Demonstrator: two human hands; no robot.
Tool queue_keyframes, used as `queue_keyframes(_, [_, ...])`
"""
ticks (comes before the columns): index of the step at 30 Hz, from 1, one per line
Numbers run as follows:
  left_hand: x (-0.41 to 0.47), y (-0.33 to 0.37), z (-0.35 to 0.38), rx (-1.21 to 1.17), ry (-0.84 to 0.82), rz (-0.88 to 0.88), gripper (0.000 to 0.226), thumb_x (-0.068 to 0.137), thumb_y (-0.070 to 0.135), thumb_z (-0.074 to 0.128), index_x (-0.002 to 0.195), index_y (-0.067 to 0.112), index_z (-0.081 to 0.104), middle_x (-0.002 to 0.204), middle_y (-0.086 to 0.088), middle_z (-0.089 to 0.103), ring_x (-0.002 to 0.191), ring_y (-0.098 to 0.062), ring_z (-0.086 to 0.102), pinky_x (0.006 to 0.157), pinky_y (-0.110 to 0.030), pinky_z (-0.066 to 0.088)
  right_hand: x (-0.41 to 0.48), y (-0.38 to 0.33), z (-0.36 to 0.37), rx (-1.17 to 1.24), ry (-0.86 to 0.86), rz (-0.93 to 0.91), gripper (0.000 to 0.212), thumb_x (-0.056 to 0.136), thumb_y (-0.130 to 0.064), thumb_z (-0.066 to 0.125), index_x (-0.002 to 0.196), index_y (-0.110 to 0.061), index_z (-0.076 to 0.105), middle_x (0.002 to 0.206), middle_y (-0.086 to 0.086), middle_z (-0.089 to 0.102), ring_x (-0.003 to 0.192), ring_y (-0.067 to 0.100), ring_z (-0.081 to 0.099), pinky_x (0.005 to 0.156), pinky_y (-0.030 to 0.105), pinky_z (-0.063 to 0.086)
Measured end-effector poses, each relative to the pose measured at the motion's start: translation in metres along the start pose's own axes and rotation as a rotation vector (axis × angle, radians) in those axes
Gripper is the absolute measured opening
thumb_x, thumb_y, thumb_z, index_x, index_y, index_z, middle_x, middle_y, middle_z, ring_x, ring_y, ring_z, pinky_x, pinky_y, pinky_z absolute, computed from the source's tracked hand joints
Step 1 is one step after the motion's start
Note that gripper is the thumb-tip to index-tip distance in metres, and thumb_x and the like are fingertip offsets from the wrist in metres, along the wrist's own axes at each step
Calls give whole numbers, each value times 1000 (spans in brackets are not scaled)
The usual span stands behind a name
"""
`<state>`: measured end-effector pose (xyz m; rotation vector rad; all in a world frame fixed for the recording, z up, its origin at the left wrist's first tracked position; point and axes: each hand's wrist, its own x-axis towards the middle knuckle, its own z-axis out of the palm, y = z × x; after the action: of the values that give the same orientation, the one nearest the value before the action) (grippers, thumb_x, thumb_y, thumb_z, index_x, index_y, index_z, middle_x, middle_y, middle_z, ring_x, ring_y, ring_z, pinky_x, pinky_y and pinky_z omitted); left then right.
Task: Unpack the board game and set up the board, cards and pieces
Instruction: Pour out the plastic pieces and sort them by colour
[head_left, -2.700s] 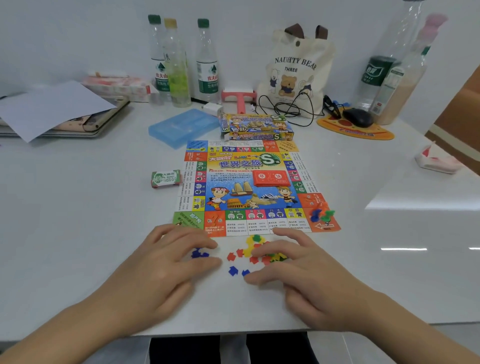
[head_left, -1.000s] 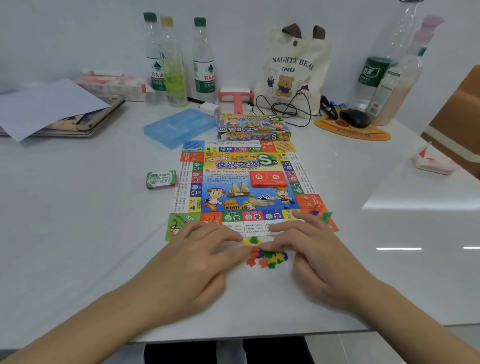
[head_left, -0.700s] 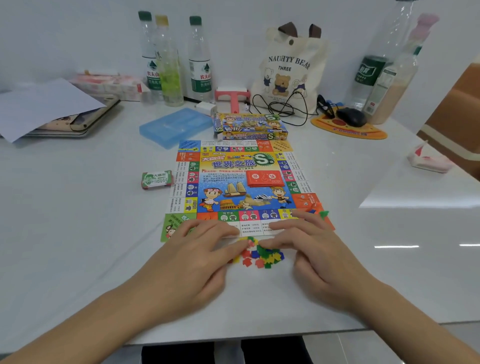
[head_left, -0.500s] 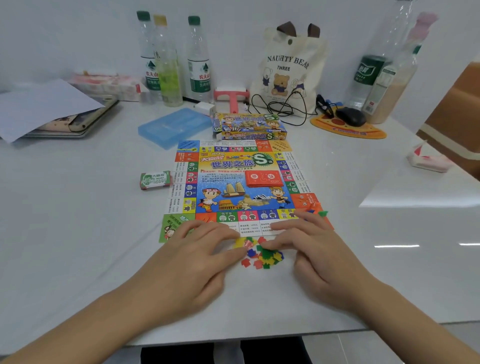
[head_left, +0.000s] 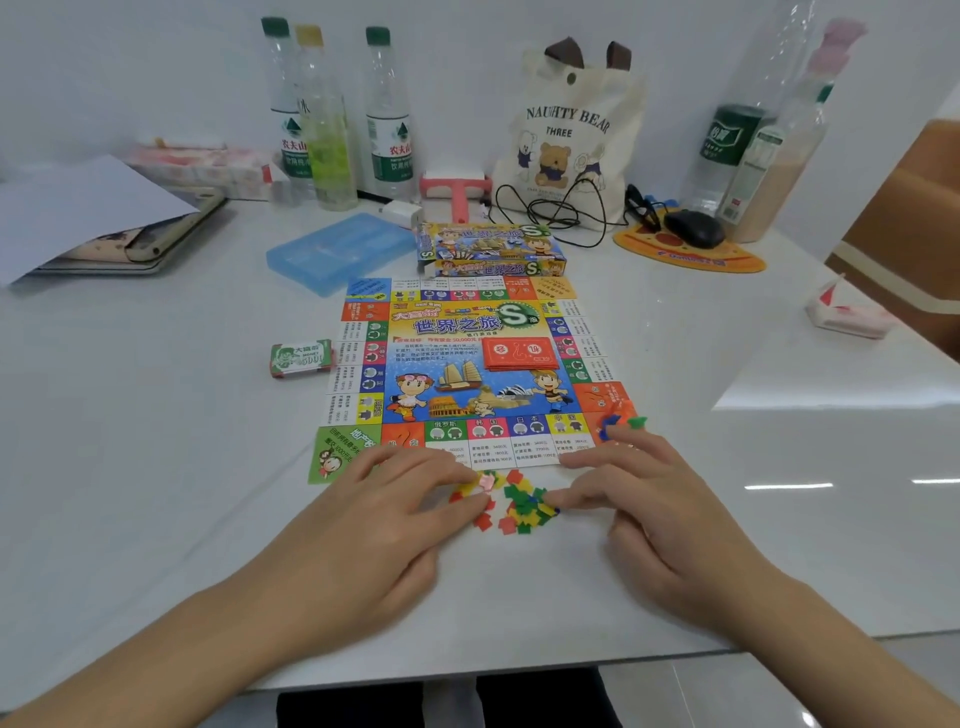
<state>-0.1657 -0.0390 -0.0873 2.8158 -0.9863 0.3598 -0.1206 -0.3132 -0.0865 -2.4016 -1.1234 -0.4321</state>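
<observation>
The colourful game board (head_left: 467, 364) lies flat on the white table (head_left: 156, 467). A red card stack (head_left: 519, 354) sits on its centre and a green play-money bundle (head_left: 300, 357) lies left of it. The game box (head_left: 488, 249) stands behind the board. A pile of small red, yellow, green and blue pieces (head_left: 511, 501) lies just in front of the board. My left hand (head_left: 384, 514) and my right hand (head_left: 644, 499) rest flat on either side of the pile, fingertips touching it. A few coloured pawns (head_left: 621, 420) stand on the board's near right corner.
Behind the board are a blue plastic case (head_left: 337, 249), three bottles (head_left: 332, 114), a tote bag (head_left: 566, 135), cables, a mouse on an orange pad (head_left: 691, 244) and tall bottles. A paper-covered laptop (head_left: 104, 228) is far left. A tissue pack (head_left: 847, 312) lies right.
Both hands have swept the scattered small pieces inward into one tight pile in front of the board; the hands now sit closer together.
</observation>
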Motion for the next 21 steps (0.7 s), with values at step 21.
queue_keyframes(21, [13, 16, -3, 18, -21, 47, 44, 86, 30, 49, 129, 31, 53, 137, 2, 51, 130, -20, 43, 103, -44, 38, -14, 1, -7, 22, -83, -75, 52, 73, -6, 36, 110, -23, 67, 118, -1, 66, 124, 10, 51, 109, 39, 33])
